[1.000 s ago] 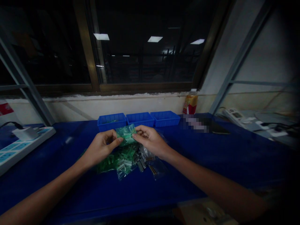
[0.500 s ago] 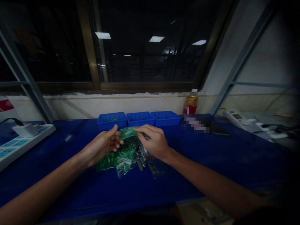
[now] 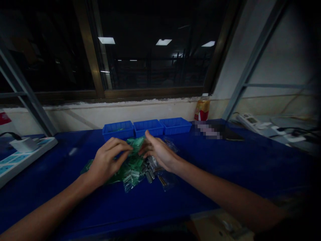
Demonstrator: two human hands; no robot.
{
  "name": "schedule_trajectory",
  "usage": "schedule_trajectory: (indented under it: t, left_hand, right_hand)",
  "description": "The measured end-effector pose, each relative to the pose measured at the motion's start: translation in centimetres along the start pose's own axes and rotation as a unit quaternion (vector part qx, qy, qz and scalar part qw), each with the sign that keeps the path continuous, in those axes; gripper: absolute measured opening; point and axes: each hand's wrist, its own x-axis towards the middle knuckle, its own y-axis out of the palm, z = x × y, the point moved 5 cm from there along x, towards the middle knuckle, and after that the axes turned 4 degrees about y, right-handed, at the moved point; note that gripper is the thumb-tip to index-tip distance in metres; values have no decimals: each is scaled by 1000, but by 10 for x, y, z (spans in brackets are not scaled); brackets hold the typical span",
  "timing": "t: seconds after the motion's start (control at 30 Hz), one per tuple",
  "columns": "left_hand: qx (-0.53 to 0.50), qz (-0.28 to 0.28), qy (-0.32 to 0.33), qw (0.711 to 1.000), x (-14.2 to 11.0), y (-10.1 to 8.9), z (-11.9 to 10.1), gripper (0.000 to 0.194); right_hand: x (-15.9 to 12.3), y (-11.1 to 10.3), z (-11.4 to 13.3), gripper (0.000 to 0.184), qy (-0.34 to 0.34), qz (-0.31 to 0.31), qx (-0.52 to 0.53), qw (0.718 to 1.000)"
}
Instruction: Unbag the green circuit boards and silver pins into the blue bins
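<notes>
A green plastic bag point(image 3: 137, 144) stands up between my hands, above a pile of small bags. My left hand point(image 3: 107, 160) pinches its left edge between thumb and fingertips. On the other side my right hand point(image 3: 160, 152) has its thumb raised and its fingers loosely curled apart, close to the bag; nothing shows in its grasp. Beneath lie a clear bag of pale metal pieces point(image 3: 131, 177), loose dark grey metal pieces point(image 3: 149, 175) and a clear bag with brass-coloured pins point(image 3: 163, 180). My hands hide part of the pile.
Three blue bins point(image 3: 147, 128) stand in a row behind the pile; the left one holds some green material. A white power strip point(image 3: 27, 154) lies left. A bottle with a red and yellow label point(image 3: 202, 109) and a dark flat object point(image 3: 232, 133) are at the back right.
My right hand has let go of the green bag and turned, its thumb now up. My left hand has rolled over and closed on the bag's left edge. The view has shifted slightly.
</notes>
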Motion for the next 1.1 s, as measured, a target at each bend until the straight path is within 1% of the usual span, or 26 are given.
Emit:
schedule_trajectory:
  t: [0.03,0.07,0.1,0.2,0.23,0.33,0.43,0.5,0.53,0.6,0.67,0.73,0.77,0.8,0.83,0.87,0.9,0.93,0.97,1.0,1.03,1.07,1.1]
  left_hand:
    - [19,9,42,999,-1,2,-6,10]
    - [33,11,68,997,-2,3,-9,12]
    - [44,10,80,996,-2,4,-11,12]
    - [64,7,73,995,-1,5,-10,11]
    - [65,7,66,996,-1,5,-9,11]
    - [53,19,34,998,1,3,-7,13]
    - [14,62,-30,997,1,5,-3,19]
    - [-36,81,-94,992,0,7,2,27]
    - [-70,79,-133,985,-1,8,6,33]
    - [-151,63,-209,964,-3,10,14,47]
    - [-220,49,-276,934,-5,14,21,52]
    - [-258,48,-315,912,-6,18,26,46]
    - [-265,47,-320,908,-6,19,26,40]
    - [-265,41,-316,910,-6,19,27,34]
    - [-254,31,-301,919,-5,18,26,29]
    - [-229,19,-278,933,-5,15,25,25]
    - [-190,7,-247,950,-4,12,24,21]
    - [-144,-2,-207,968,-3,8,22,18]
    - [-97,-6,-160,982,-3,6,18,15]
    - [-57,-3,-110,992,-3,4,14,12]
    - [-28,4,-64,998,-3,4,10,9]
    - [-11,12,-27,1000,-3,5,7,9]
    - [-2,19,-1,1000,-3,5,5,10]
  right_hand:
    - [-1,1,1,47,2,7,29,1000]
    - [-2,1,3,43,-2,7,49,999]
    - [-3,0,5,36,-13,-1,57,998]
    - [-2,-6,10,17,-61,-42,10,997]
    - [-2,-7,10,14,-77,-52,-16,996]
    - [-2,-9,12,16,-123,-77,-81,986]
    - [-8,-7,17,18,-179,-97,-149,968]
    - [-15,-5,23,18,-239,-114,-215,940]
    - [-20,-2,26,17,-273,-116,-251,921]
    - [-27,4,30,18,-335,-106,-321,880]
    - [-31,10,29,20,-369,-84,-375,846]
    - [-32,14,26,22,-378,-73,-409,827]
    - [-32,15,25,22,-377,-72,-418,823]
    - [-32,15,24,22,-373,-74,-420,824]
    - [-32,14,24,21,-365,-77,-414,830]
    - [-30,13,25,20,-351,-80,-400,843]
    - [-28,12,25,18,-329,-79,-377,862]
    - [-25,10,23,17,-297,-72,-347,887]
    - [-22,9,21,20,-255,-60,-311,914]
    - [-18,8,17,27,-207,-45,-268,940]
    - [-14,7,13,34,-162,-31,-223,961]
    - [-11,6,9,38,-125,-20,-180,975]
    - [-9,5,5,40,-101,-16,-147,984]
